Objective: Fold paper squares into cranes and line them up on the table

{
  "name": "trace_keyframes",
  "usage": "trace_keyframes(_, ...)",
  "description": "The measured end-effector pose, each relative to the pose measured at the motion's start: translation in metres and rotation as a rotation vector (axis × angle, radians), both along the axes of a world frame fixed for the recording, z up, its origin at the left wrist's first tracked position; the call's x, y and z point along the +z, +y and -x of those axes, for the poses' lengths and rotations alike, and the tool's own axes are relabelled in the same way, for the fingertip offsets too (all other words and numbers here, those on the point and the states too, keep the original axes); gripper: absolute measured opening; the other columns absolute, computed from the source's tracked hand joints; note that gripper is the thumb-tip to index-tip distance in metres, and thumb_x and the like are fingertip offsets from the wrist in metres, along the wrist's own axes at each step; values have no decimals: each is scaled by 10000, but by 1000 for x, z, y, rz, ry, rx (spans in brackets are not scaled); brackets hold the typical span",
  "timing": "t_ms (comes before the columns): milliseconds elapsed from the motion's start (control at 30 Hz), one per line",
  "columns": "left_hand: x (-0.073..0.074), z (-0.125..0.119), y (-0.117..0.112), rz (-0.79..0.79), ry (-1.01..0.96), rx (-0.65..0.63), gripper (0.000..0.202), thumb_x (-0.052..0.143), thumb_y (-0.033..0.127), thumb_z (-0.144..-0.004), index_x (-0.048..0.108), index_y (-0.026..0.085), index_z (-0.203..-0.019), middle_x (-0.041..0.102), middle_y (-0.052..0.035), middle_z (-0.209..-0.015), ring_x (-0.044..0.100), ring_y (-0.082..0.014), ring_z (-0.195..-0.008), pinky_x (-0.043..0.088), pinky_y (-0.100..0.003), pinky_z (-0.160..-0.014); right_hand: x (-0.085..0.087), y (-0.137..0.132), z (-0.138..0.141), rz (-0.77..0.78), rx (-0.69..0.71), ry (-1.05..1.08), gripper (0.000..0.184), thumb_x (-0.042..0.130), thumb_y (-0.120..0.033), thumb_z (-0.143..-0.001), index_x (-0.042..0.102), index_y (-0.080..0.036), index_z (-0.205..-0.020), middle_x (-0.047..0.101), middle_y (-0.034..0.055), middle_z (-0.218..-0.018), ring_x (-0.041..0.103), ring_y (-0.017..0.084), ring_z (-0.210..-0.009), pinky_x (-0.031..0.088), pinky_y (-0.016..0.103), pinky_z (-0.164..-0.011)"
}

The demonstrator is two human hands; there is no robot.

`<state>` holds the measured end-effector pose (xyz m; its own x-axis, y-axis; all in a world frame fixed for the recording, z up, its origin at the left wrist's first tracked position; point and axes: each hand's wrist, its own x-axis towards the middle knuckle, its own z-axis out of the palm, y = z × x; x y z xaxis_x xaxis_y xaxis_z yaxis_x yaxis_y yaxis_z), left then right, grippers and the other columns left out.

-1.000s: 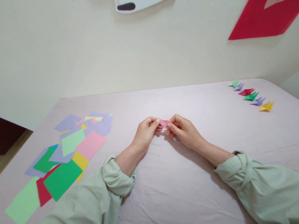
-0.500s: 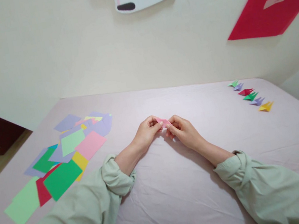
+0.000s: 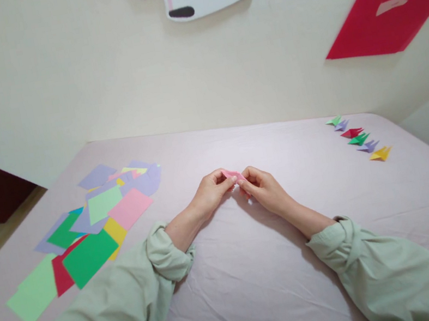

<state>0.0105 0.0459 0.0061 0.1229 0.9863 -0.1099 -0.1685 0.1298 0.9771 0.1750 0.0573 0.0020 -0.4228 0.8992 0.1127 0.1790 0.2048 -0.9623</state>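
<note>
A small folded piece of pink paper [image 3: 234, 175] is pinched between my two hands, over the middle of the table. My left hand [image 3: 212, 193] grips its left end between thumb and fingers. On the other end, my right hand [image 3: 264, 187] closes with thumb and forefinger, the remaining fingers curled beneath. Fingers cover much of the paper, so its exact folded shape is hard to make out.
Loose sheets of coloured paper [image 3: 90, 258] overlap in a spread at the left. Several folded paper figures [image 3: 380, 154] stand in a slanting row at the far right. A pale cloth [image 3: 237, 289] covers the table, which meets the wall [image 3: 201, 85] at the back.
The pink paper has shifted and tilted slightly between my fingers, with its upper edge now showing differently. Both hands stay in nearly the same place.
</note>
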Motion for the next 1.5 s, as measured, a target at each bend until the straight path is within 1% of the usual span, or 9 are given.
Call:
trace_keyframes(200,-12,1,4,37,-40,39,245,742,351,-707,675,152,-834,618,-4,-714,495,-88,-600,352,-207,-547,0,1,1,11,13,27,381,551,-567,-882,494,-210,-761,559,-29,-624,501,118,-543,394,247,-534)
trace_keyframes(467,-13,2,6,57,-49,91,297,735,371,-715,685,141,-896,606,-6,-715,492,-83,-593,338,-200,-522,1,2,0,73,-16,89,305,585,-475,-865,509,-208,-741,584,-27,-625,514,117,-529,399,250,-526)
trace_keyframes(600,-11,2,5,-1,30,85,242,686,353,-774,668,142,-888,609,-5,-724,508,-94,-611,361,-210,-552,2,1,-2,53,-12,66,261,573,-430,-879,524,-201,-765,592,-20,-652,535,119,-558,420,255,-559)
trace_keyframes(767,-6,0,-2,-235,242,-117,135,615,286,-831,629,158,-790,641,-14,-773,559,-127,-707,415,-236,-663,4,1,-3,-51,-45,-6,230,609,-410,-866,540,-201,-800,580,-13,-724,544,132,-629,422,264,-587)
trace_keyframes(867,-6,0,-5,-323,336,-140,143,571,267,-854,601,168,-754,623,-2,-746,543,-129,-697,413,-242,-669,4,1,-4,-107,-64,-41,244,599,-394,-873,528,-201,-741,558,-12,-686,510,135,-621,400,271,-587)
trace_keyframes(1067,-11,0,0,-248,268,-81,176,587,316,-850,611,147,-804,606,-8,-764,540,-126,-715,429,-242,-672,-3,5,-4,-43,-60,22,211,615,-376,-847,537,-194,-772,569,-6,-719,531,136,-643,416,272,-606)
trace_keyframes(1200,-12,0,2,-208,229,-56,156,569,286,-849,615,140,-815,596,-8,-761,539,-120,-702,436,-240,-666,-5,7,-6,-39,-44,12,215,597,-383,-850,541,-189,-775,575,-9,-701,534,133,-630,419,269,-606)
trace_keyframes(1400,-12,2,2,-285,362,-55,189,502,259,-880,654,148,-885,642,-28,-845,582,-146,-797,462,-247,-729,-2,6,-7,-30,-58,-60,227,580,-386,-861,525,-193,-755,579,-16,-639,524,129,-580,394,257,-561)
trace_keyframes(1500,-12,3,1,-311,415,-47,195,477,247,-891,648,152,-879,628,-17,-823,570,-141,-783,452,-237,-717,0,5,-6,-53,-70,-98,231,563,-371,-874,515,-198,-729,567,-22,-612,499,122,-551,381,251,-543)
